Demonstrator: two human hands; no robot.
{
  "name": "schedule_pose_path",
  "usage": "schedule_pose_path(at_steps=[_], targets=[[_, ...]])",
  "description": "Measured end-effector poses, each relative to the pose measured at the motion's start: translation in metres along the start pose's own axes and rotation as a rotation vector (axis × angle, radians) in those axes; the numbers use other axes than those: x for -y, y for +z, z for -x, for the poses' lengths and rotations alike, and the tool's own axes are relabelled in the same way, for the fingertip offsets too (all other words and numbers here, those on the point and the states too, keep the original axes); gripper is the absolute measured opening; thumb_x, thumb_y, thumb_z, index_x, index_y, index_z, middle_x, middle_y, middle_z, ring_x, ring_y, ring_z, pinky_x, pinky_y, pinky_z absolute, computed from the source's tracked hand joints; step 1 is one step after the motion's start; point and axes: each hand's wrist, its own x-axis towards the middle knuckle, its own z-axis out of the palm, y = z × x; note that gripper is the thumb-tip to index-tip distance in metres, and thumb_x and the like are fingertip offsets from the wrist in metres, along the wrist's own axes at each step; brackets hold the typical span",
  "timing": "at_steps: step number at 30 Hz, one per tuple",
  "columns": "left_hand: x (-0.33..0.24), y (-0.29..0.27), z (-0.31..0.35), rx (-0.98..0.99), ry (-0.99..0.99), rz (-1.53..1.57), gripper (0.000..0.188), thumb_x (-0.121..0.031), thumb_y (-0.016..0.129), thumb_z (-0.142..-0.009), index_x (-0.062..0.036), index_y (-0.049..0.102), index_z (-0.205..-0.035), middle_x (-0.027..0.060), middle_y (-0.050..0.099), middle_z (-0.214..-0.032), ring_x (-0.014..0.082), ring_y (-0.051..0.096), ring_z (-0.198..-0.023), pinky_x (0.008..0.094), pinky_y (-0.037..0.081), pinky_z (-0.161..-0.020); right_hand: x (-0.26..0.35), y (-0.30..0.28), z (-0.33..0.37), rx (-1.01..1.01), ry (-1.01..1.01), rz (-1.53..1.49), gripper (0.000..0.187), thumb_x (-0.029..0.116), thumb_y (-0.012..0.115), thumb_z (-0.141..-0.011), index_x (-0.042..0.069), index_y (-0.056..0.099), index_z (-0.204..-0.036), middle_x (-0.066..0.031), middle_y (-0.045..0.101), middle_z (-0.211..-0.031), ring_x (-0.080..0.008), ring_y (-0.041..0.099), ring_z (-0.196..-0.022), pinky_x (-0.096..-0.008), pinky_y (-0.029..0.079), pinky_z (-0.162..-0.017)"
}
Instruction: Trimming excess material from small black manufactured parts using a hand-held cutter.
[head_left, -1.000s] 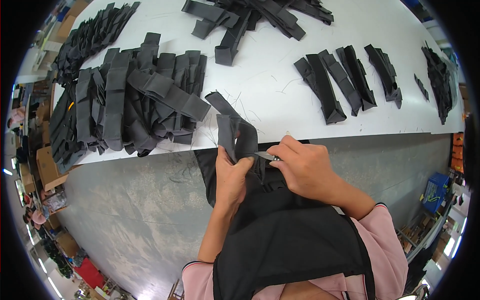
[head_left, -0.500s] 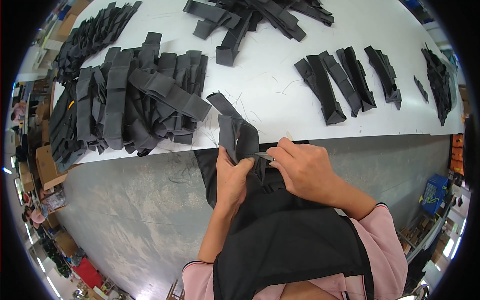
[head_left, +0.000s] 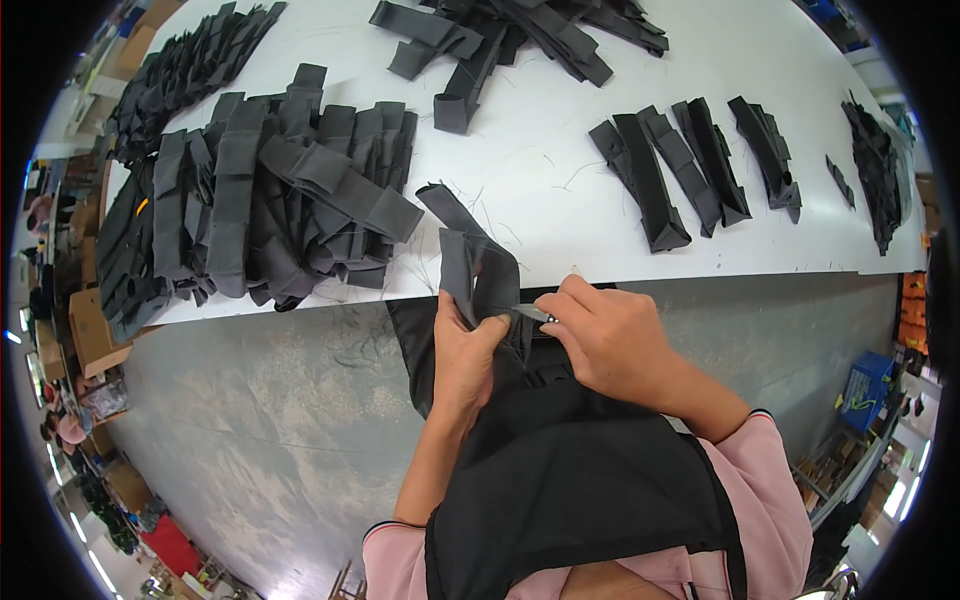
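Observation:
My left hand [head_left: 466, 350] pinches a folded dark grey fabric strip [head_left: 490, 262] between thumb and fingers, just past the table's near edge. One end of the strip rests over the white tabletop. In my right hand [head_left: 610, 335] is a pair of thread snips [head_left: 530, 312]; the fingers close around it and hide its handles. Its pointed metal blades reach left to the strip's lower edge, close to my left thumb. Whether the blades have a thread between them is too small to tell.
On the white table [head_left: 560, 200], a large heap of grey fabric strips [head_left: 290, 200] lies at the left, another pile [head_left: 520, 40] at the far middle. Several separate strips [head_left: 650, 180] lie at the right, beside a dark bundle [head_left: 878, 175]. Loose threads are scattered about. A black apron [head_left: 590, 490] covers my lap.
The snips and my right hand have shifted very slightly, with the blades still by the strip's edge. My left hand and the strip are nearly unchanged.

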Motion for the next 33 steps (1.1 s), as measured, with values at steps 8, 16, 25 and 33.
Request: schedule_pose_path(at_steps=[8, 16, 25, 33], targets=[[-0.004, -0.001, -0.007, 0.101, -0.072, 0.253, 0.055, -0.007, 0.059, -0.082, -0.0052, 0.032, -0.130, 0.0094, 0.048, -0.103, 0.0171, 0.052, -0.098, 0.0301, 0.047, -0.078, -0.016, 0.017, -0.018, -0.127, 0.294, -0.965, 0.019, 0.003, 0.060, -0.081, -0.001, 0.055, -0.098, -0.0067, 0.059, -0.085, -0.0132, 0.061, -0.073, -0.0256, 0.047, -0.065], [-0.008, -0.016, -0.011, 0.186, 0.044, 0.322, 0.047, -0.033, 0.059, -0.088, 0.0007, 0.043, -0.117, 0.0188, 0.057, -0.106, 0.0268, 0.062, -0.092, 0.0408, 0.055, -0.078, 0.005, 0.045, 0.002, -0.081, 0.317, -1.254, 0.024, -0.003, 0.058, -0.082, -0.002, 0.050, -0.105, -0.0082, 0.058, -0.099, -0.0103, 0.058, -0.080, -0.0234, 0.047, -0.070], [0.000, -0.019, -0.022, 0.371, 0.144, 0.587, 0.052, -0.043, 0.045, -0.092, 0.0004, 0.046, -0.122, 0.0145, 0.055, -0.115, 0.0265, 0.055, -0.108, 0.0500, 0.038, -0.102, 0.015, 0.041, 0.013, -0.205, 0.091, -0.649, 0.029, -0.002, 0.068, -0.072, 0.002, 0.058, -0.099, -0.0073, 0.056, -0.086, -0.0160, 0.059, -0.067, -0.0259, 0.047, -0.058], [-0.007, -0.013, -0.012, 0.379, 0.070, 0.795, 0.050, -0.040, 0.039, -0.096, 0.0015, 0.045, -0.124, 0.0157, 0.053, -0.118, 0.0276, 0.053, -0.112, 0.0466, 0.037, -0.104, 0.015, 0.048, 0.014, -0.335, -0.179, -0.426, 0.036, -0.002, 0.073, -0.061, 0.003, 0.063, -0.095, -0.0075, 0.056, -0.078, -0.0208, 0.058, -0.065, -0.0286, 0.046, -0.054]])
